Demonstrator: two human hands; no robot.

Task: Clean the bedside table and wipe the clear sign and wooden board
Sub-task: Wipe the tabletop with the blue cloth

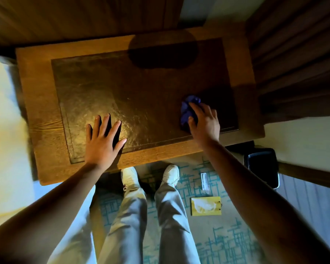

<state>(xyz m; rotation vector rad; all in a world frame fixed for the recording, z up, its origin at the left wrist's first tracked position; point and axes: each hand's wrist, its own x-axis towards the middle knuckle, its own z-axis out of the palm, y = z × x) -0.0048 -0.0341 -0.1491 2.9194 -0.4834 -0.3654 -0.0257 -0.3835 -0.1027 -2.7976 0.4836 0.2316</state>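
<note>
STEP: wiping table (46, 103) top | RIGHT: right hand (205, 123) fingers gripping blue cloth (188, 109) at near-right corner | LEFT: left hand (101, 141) fingers spread flat, bracing | ITEMS: clear sign (205, 181), wooden board (206, 206) lying on floor | NEXT: likely sweeping cloth leftward.

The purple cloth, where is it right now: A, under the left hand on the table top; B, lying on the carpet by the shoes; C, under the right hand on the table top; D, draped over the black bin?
C: the purple cloth sits on the bedside table under the right hand, whose fingers curl over it.
</note>
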